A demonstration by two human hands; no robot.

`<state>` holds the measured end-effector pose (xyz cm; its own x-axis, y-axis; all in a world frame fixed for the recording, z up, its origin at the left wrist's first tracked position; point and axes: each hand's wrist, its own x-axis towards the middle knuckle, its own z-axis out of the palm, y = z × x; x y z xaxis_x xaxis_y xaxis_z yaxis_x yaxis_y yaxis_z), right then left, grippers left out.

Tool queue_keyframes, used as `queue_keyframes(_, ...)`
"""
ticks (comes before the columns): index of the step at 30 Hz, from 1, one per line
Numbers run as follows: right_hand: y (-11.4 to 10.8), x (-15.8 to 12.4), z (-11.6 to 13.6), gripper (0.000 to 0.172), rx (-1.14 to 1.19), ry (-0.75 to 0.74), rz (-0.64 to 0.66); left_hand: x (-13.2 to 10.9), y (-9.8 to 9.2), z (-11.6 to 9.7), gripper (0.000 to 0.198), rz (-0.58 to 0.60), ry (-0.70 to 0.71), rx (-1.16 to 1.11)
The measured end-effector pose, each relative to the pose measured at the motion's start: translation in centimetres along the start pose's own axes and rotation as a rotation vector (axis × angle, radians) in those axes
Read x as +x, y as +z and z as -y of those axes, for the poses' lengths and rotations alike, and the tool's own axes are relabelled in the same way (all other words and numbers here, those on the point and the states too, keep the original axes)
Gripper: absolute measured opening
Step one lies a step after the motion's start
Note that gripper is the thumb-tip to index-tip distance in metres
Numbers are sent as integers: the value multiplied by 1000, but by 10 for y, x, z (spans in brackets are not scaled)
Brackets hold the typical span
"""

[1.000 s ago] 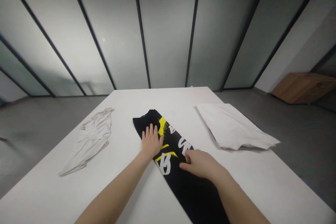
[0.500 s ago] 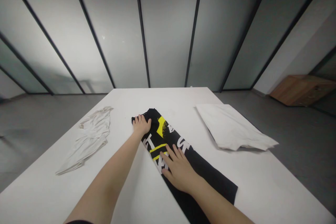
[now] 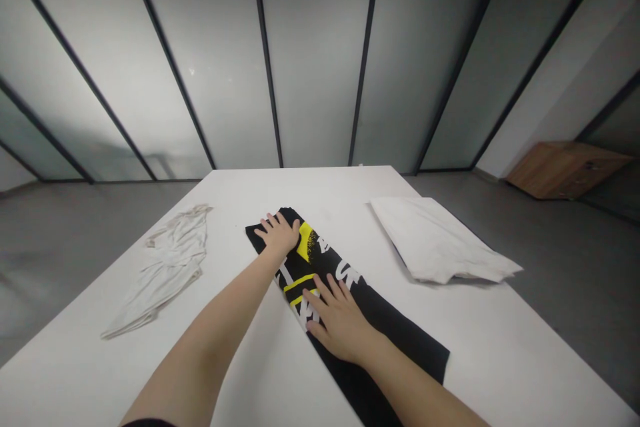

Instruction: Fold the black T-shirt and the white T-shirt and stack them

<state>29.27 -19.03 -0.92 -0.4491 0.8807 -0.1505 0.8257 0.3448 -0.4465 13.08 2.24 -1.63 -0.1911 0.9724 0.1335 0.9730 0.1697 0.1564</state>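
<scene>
Left hand [image 3: 280, 235] has slid inward across the top end of the folded black garment [image 3: 395, 340], right hand [image 3: 340, 323] lying flat on its print.

Far left on the white bench [image 3: 505, 353], a crumpled white cloth [image 3: 175, 267] lies in thin, wrinkled folds, well apart from both hands. The left fingers [image 3: 267, 221] are spread apart and press flat on the black fabric, just beside a yellow patch with a speckled edge, clamping nothing. The garment lies diagonally in a long, narrow fold, bearing yellow stripes and white brush lettering. The right fingers [image 3: 325, 287] are also apart, resting open on that print. To the right, a smooth white folded cloth [image 3: 435, 240] forms a soft pad with a ruffled edge. Beyond the bench stands a wooden cabinet [image 3: 565, 170].
</scene>
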Motion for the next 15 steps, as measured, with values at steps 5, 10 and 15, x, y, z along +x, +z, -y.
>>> queue_keyframes(5,2,1,0,67,-9,10,-3,-28,13,-29,89,48,157,-13)
queue_keyframes(10,2,0,-1,67,-9,-4,-7,-2,16,-10,87,151,87,-27)
queue_keyframes(15,0,-2,-1,67,4,-6,1,27,9,11,81,192,99,-29)
